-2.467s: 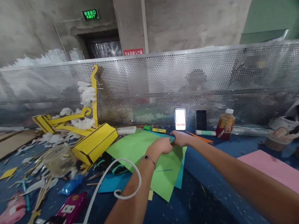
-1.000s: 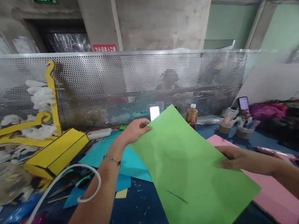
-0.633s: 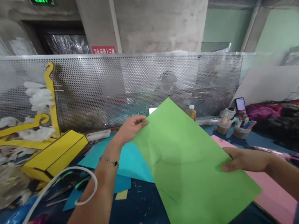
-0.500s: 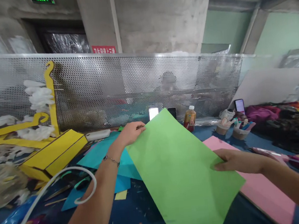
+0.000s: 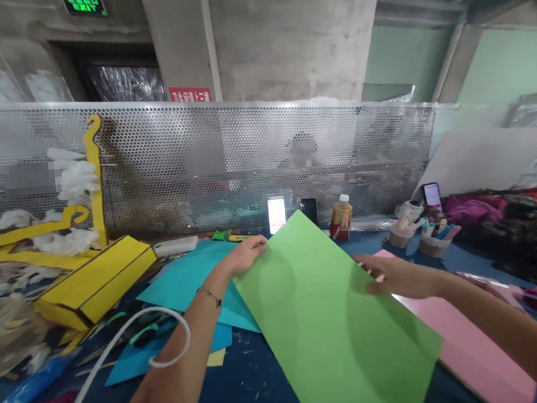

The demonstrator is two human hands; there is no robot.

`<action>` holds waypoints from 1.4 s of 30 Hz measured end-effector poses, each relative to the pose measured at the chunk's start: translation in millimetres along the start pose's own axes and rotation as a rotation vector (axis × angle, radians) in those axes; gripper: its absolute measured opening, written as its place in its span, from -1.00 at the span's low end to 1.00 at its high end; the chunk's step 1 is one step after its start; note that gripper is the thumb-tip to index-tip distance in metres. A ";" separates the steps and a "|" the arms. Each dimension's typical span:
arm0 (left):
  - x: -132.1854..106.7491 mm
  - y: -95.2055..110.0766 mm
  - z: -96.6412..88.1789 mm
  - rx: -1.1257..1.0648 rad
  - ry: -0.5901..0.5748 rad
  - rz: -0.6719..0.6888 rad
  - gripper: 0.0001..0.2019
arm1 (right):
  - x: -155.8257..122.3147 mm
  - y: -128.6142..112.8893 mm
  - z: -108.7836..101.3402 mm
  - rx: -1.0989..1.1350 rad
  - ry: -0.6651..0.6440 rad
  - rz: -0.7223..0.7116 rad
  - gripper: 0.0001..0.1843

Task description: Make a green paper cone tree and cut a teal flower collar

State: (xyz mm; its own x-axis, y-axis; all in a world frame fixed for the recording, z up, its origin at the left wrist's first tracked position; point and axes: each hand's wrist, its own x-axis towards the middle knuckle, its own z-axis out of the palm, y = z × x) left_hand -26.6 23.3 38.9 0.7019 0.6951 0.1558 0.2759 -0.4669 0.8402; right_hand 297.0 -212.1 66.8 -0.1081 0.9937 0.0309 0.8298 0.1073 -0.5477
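Note:
I hold a large green paper sheet (image 5: 331, 328) slanted above the blue table (image 5: 247, 391). My left hand (image 5: 247, 253) pinches its upper left edge, near the far corner. Over the sheet's right edge my right hand (image 5: 392, 276) is closed, thumb side on top. A bracelet sits on my left wrist. Under the green sheet lie teal paper sheets (image 5: 186, 281), and a pink sheet (image 5: 473, 346) lies below my right forearm.
A yellow cardboard box (image 5: 97, 285) and a yellow frame with white tufts stand at the left. Scissors (image 5: 143, 331) and a white cable (image 5: 162, 336) lie near my left arm. Two phones (image 5: 276, 214), a bottle (image 5: 341, 218) and pen cups (image 5: 429, 241) line the perforated metal screen (image 5: 245, 153).
I lifted the green sheet off the table with both hands. In the last half second my right hand slid up its right edge, and the sheet dropped a little.

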 end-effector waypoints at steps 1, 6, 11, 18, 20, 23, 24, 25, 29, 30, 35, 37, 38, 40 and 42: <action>0.6 -2.3 6.5 -0.035 -0.021 -0.014 -0.63 | 10.9 -2.2 -1.8 0.069 0.003 0.017 -0.38; -2.5 -9.8 35.0 -0.128 -0.201 -0.126 -0.58 | 69.2 -11.0 3.9 0.239 0.021 -0.055 -0.60; -3.2 -14.4 37.8 -0.076 -0.382 -0.191 -0.59 | 85.6 -6.5 34.5 0.195 0.115 -0.142 -0.73; 0.4 -14.9 28.1 -0.067 -0.503 -0.183 -0.77 | 46.1 -0.3 76.4 -0.192 0.171 -0.540 -0.54; 1.7 -17.1 28.2 -0.078 -0.473 -0.183 -0.78 | 41.3 -2.2 82.8 -0.278 0.172 -0.639 -0.46; 3.4 -23.7 30.4 -0.128 -0.372 -0.160 -0.79 | 43.0 -4.3 86.0 -0.330 0.221 -0.738 -0.41; 3.8 -26.5 31.6 -0.151 -0.330 -0.149 -0.79 | 44.7 -4.1 85.8 -0.340 0.244 -0.754 -0.41; 4.3 -29.3 33.1 -0.176 -0.291 -0.139 -0.79 | 46.4 -3.3 85.1 -0.349 0.273 -0.752 -0.41; 5.0 -36.5 38.1 -0.249 -0.205 -0.115 -0.77 | 49.2 3.2 80.0 -0.363 0.419 -0.603 -0.43; 4.5 -36.4 37.9 -0.259 -0.203 -0.113 -0.77 | 48.6 4.6 78.2 -0.364 0.438 -0.574 -0.45; -2.1 -23.8 24.0 -0.240 -0.346 -0.155 -0.66 | 42.3 1.6 68.3 -0.394 0.411 -0.670 -0.53; -5.1 -16.4 16.1 -0.213 -0.449 -0.178 -0.66 | 39.4 -3.5 66.6 -0.401 0.390 -0.766 -0.52; -6.3 -13.2 12.7 -0.208 -0.487 -0.181 -0.68 | 38.0 -5.8 66.6 -0.401 0.377 -0.802 -0.50; -8.2 -8.8 7.3 -0.222 -0.521 -0.173 -0.73 | 35.4 -8.5 67.5 -0.390 0.362 -0.814 -0.48; -9.8 -7.9 3.2 -0.258 -0.511 -0.159 -0.75 | 33.0 -7.7 67.9 -0.371 0.358 -0.760 -0.43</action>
State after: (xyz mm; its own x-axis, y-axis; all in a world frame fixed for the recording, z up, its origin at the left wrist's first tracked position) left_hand -33.6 18.4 29.0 0.9099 0.3647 -0.1980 0.2796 -0.1863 0.9419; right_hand 249.8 -182.4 15.3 -0.5719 0.5953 0.5644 0.7337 0.6789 0.0274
